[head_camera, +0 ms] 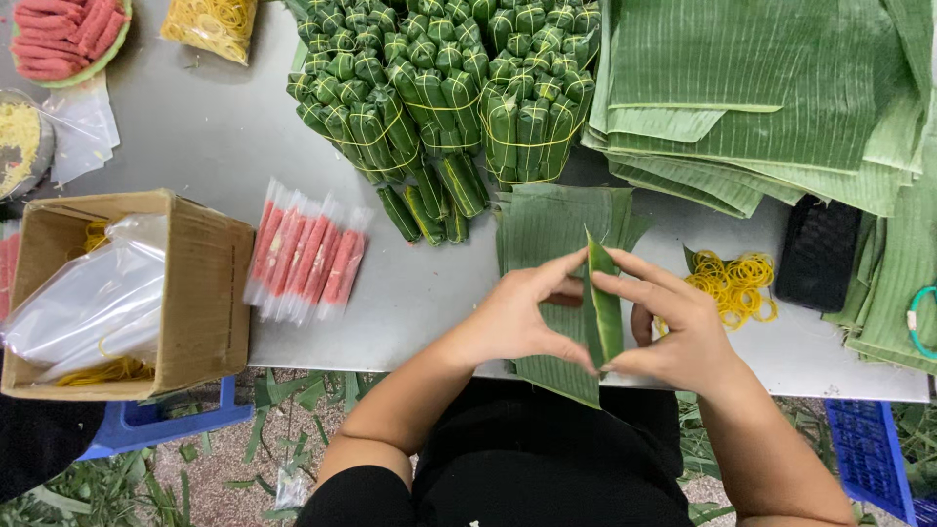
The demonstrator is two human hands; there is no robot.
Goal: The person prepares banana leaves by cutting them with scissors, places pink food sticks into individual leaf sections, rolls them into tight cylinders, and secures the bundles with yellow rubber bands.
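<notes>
I see bare table (205,137) to reach across on the left. Ahead, tied green bundles (439,107) block the way. Leaf stacks (761,98) fill the right, and a cardboard box (200,293) sits far left.

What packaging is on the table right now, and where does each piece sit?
Cardboard box: far left edge, brown, open, clear bags inside.
Clear sleeves of pink sticks: right of the box, flat row.
Bag of yellow rubber bands: top left, clear plastic.
Empty clear bag: upper left.
</notes>
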